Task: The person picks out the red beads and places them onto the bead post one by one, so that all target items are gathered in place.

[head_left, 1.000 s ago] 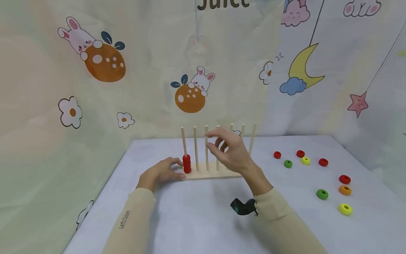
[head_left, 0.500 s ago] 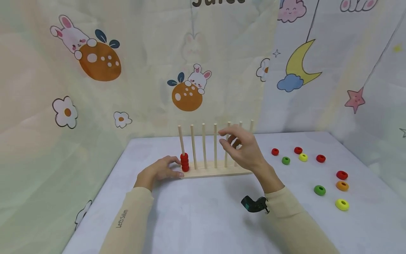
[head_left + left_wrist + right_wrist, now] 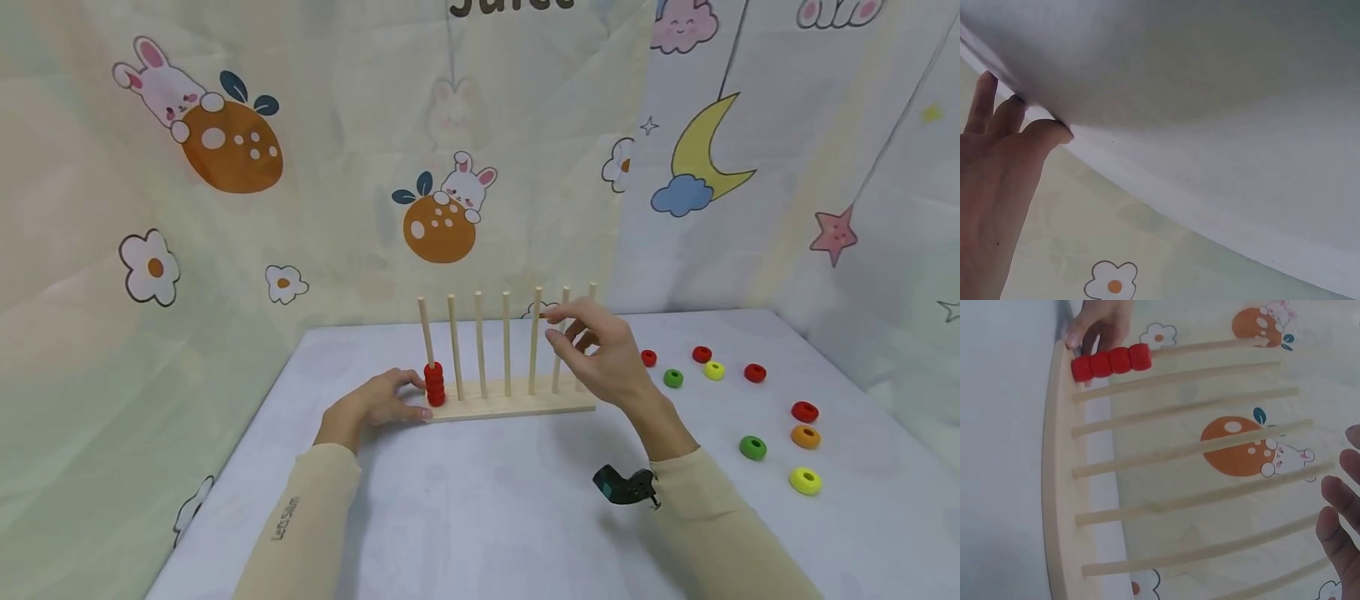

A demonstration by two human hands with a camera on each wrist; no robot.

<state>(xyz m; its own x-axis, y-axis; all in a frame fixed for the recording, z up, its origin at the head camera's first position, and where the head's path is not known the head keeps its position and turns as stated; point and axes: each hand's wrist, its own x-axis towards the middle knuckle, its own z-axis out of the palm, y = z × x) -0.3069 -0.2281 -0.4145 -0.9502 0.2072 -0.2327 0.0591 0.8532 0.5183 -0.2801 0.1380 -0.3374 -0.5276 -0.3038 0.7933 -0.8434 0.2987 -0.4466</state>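
Observation:
A wooden peg rack point(image 3: 517, 406) with several upright pegs stands on the table in the head view. Stacked on its leftmost peg are several red beads point(image 3: 434, 385); the same beads point(image 3: 1112, 362) show in the right wrist view. My left hand point(image 3: 372, 408) holds the rack's left end, thumb at the front edge and fingers around behind. The left wrist view shows that hand point(image 3: 1004, 162) against the white cloth, with the rack out of sight. My right hand point(image 3: 603, 354) hovers by the right-hand pegs, fingers loosely bent and apart from the thumb, holding nothing visible.
Loose beads lie on the table's right side: red point(image 3: 805, 412), orange point(image 3: 806, 436), yellow point(image 3: 806, 481) and green point(image 3: 753, 447) ones, with several more farther back. A printed cloth backdrop point(image 3: 345, 208) hangs behind the table.
My right hand has moved right along the row of pegs, from near the third peg to the right-hand ones. The left hand stays at the rack's end. The view has shifted slightly.

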